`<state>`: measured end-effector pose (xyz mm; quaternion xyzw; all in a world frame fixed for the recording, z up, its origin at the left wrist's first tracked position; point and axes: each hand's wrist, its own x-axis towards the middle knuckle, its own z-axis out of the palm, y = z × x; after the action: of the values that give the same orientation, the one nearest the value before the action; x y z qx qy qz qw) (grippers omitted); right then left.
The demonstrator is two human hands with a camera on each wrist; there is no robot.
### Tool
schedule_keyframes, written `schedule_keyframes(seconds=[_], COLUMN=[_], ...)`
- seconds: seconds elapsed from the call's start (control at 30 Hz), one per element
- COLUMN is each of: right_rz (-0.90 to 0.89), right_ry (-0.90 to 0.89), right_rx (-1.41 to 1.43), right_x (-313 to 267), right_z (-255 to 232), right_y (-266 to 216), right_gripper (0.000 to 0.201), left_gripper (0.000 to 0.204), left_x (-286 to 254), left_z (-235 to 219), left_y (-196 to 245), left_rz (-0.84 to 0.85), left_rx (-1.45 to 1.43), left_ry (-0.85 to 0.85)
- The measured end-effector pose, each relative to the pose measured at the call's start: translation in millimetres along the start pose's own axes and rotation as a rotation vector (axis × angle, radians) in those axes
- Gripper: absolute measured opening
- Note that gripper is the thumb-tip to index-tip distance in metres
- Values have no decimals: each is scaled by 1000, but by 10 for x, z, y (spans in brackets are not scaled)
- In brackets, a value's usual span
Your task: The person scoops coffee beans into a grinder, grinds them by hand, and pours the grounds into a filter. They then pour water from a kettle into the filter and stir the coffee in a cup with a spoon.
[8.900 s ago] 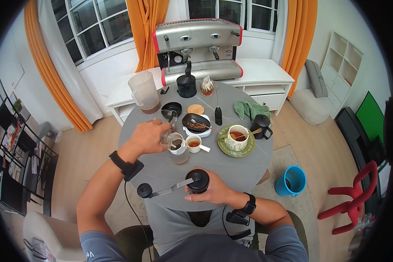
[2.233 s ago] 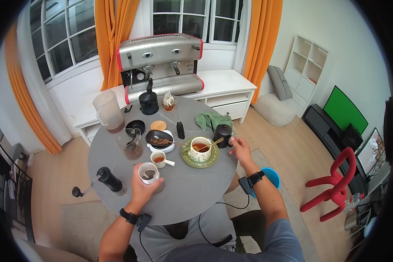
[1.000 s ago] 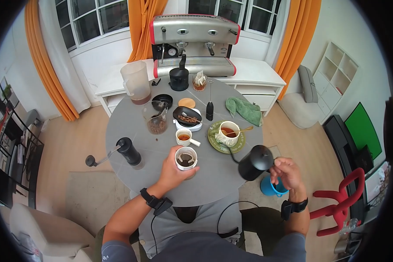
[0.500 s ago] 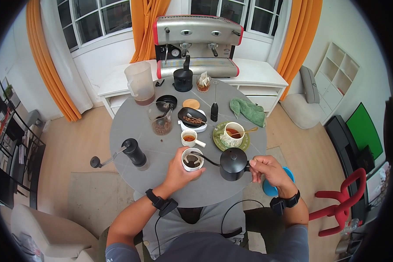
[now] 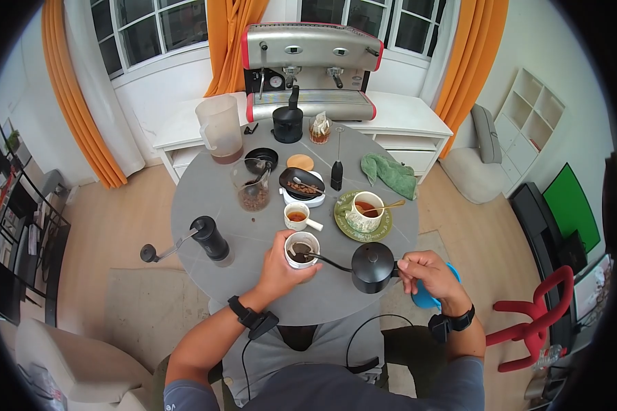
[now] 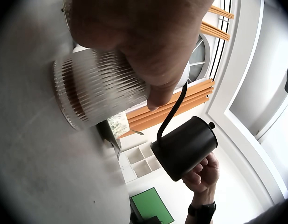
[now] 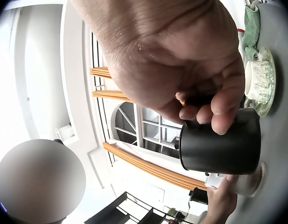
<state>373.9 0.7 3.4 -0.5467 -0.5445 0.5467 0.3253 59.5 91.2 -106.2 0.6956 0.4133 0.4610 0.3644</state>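
Observation:
My left hand (image 5: 279,268) grips a ribbed clear glass (image 6: 99,91) near the table's front, fingers and thumb round its upper part. In its mouth sits a white paper coffee filter (image 5: 295,240) with dark coffee grounds (image 5: 301,254) inside. My right hand (image 5: 428,275) holds a black gooseneck kettle (image 5: 372,266) by its handle, lid on. The kettle's thin spout (image 6: 169,114) reaches left to the glass, its tip over the grounds in the head view. In the right wrist view, curled fingers (image 7: 221,109) cover the kettle's handle. Any water stream is too small to see.
Just beyond the glass stands a small cup (image 5: 296,215) of brown liquid. A cup of tea (image 5: 365,209) sits on a green saucer (image 5: 343,226). A hand grinder (image 5: 212,240) stands left. Behind are a scale (image 5: 301,201) with beans, a glass pitcher (image 5: 252,195) and a green cloth (image 5: 389,175).
Earlier my right hand held the grinder, which now stands at left. It then lifted the kettle and brought it to the glass; since half a second ago the kettle has shifted slightly toward me.

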Motion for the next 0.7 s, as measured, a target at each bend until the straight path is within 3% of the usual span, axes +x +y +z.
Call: schedule_keyframes(seconds=[0.27,0.7], right_rz=[-19,2], right_ry=[-32,81], right_rx=[-10,-37], right_x=[77,-28], right_z=[149,-6], right_y=[-105,28], right_gripper=[38,39], left_gripper=[76,76], left_x=[1,2], left_z=[2,6], left_y=[10,-1], left_rz=[58,77], left_rx=[41,21], left_ry=[29,24])
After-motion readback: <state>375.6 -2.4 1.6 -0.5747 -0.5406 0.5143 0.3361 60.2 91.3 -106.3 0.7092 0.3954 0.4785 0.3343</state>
